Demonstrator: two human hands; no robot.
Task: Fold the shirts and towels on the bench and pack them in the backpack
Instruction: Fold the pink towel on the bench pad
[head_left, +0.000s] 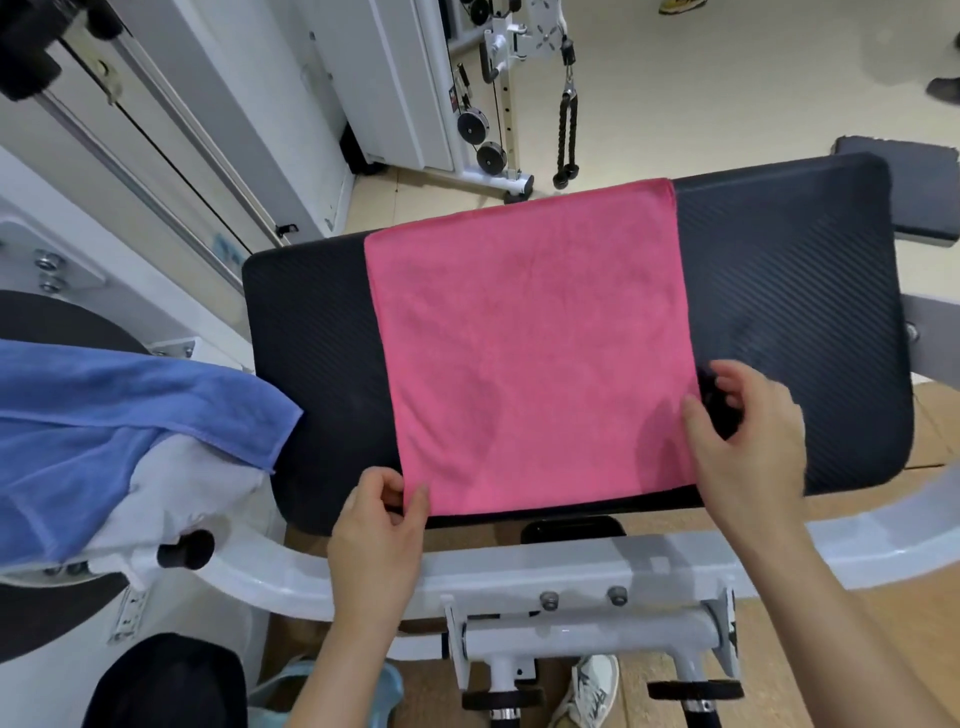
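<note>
- Step in hand, as I judge it: the first fold of the pink towel (530, 343), which lies spread flat in a single layer across the middle of the black padded tabletop (779, 291).
- The left hand (379, 519) pinches the towel's near left corner between thumb and curled fingers.
- The right hand (748, 431) sits at the near right edge, thumb on the cloth and fingers curled just past it over the pad (it is blurred, so I cannot tell whether it has a hold).
- The next move likely calls for a firm pinch on both near corners, then carrying them to the far edge so the corners meet squarely.
- Edges: the towel's far hem lies at the pad's far rim, and its near hem is just inside the near rim, above the white frame (519, 566).
- Room: bare pad shows on both sides, more on the right. On the left a blue towel (104, 415), lying over a white garment (197, 488), reaches towards the pad's left end, so sideways folds have less room there.
</note>
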